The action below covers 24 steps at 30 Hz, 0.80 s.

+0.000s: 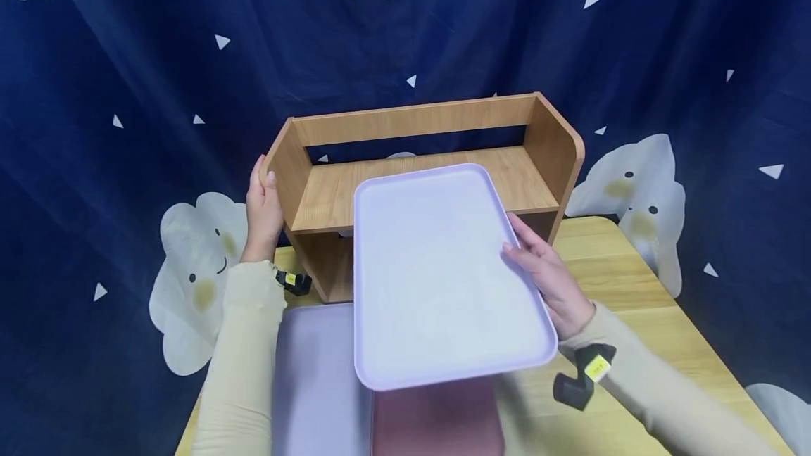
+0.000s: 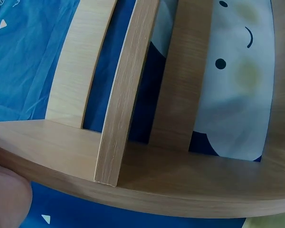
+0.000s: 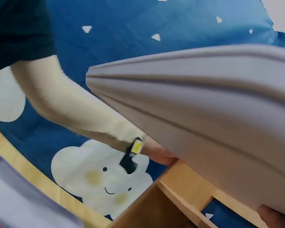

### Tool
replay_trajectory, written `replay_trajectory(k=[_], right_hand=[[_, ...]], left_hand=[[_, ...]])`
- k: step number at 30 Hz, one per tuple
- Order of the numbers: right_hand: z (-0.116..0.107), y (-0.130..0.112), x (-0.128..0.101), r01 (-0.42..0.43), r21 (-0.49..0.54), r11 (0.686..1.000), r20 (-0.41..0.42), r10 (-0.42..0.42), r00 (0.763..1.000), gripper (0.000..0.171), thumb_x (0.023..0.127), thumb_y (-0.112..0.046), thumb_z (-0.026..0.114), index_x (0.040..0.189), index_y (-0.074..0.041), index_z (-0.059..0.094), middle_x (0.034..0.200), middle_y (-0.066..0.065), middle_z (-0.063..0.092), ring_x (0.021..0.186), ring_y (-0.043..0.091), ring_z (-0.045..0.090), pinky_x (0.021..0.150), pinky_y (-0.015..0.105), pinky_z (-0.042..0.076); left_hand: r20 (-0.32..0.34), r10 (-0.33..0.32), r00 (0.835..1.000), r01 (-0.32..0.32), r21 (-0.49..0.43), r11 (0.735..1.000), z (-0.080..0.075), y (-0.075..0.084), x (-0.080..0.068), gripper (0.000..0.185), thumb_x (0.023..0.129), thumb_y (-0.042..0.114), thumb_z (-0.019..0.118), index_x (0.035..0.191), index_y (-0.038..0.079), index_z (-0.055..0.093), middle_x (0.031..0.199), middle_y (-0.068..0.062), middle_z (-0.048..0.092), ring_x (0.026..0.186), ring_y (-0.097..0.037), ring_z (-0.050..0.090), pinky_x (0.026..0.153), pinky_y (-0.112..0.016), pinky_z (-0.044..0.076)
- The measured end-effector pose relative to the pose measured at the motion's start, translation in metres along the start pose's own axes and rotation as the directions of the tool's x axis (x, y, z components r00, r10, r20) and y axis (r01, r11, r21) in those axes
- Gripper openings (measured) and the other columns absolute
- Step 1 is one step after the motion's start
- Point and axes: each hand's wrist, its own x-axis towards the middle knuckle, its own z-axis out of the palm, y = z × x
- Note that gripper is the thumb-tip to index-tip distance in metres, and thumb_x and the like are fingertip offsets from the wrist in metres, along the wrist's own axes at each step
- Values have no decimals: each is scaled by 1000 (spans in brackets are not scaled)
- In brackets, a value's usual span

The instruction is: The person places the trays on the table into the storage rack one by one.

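Note:
My right hand grips a pale lavender tray by its right edge, thumb on the face and fingers behind. The tray hangs tilted in front of a wooden desk shelf, hiding part of its lower compartment. In the right wrist view the ridged side of the tray fills much of the picture. My left hand holds the front edge of the shelf's left side panel, near its top. Only a bit of that left hand shows in the left wrist view, beside the wooden panel.
A second lavender tray lies on the wooden table, in front of the shelf's left end. To its right is a pink tray, partly covered by the held one. A dark blue curtain hangs behind the shelf.

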Motion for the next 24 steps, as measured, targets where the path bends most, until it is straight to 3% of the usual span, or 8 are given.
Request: replay_trajectory(k=[4,10,15,19,24], right_hand=[[7,-5,22,-4,10,1000,-36,5,999,60,100,-4,40,152,-19,16,129,4,48,100,12,63,82,25,53],[21,-10,56,6,16,1000,-87,-5,996,58,100,-3,37,152,-19,17,148,12,30,100,10,61,82,22,52],[33,-9,91,46,11,999,-104,-45,994,58,100,-1,36,152,-19,19,151,9,29,112,14,53,82,20,50],[38,-5,120,67,-1,998,-134,-66,989,57,99,0,37,151,-17,20,152,4,29,130,20,40,95,24,44],[44,4,149,69,-5,998,-163,-69,984,56,99,1,39,150,-16,25,151,5,33,133,23,37,107,33,35]], left_hand=[[-6,0,1000,0,7,1000,0,1,0,50,101,44,29,150,34,19,153,3,27,136,-22,34,109,-49,30],[-6,-7,1000,7,20,1000,1,3,1,51,101,45,28,150,33,18,153,2,28,136,-22,34,109,-47,31],[-10,1,1000,-1,21,1000,1,3,2,51,102,43,28,150,31,18,153,1,28,136,-22,34,109,-45,31],[-12,6,1000,-6,30,1000,1,2,3,51,102,43,28,150,30,19,153,1,28,136,-21,34,109,-44,31],[-12,40,999,-40,28,999,1,1,3,51,103,38,29,151,26,19,153,-1,28,136,-22,34,109,-43,31]])
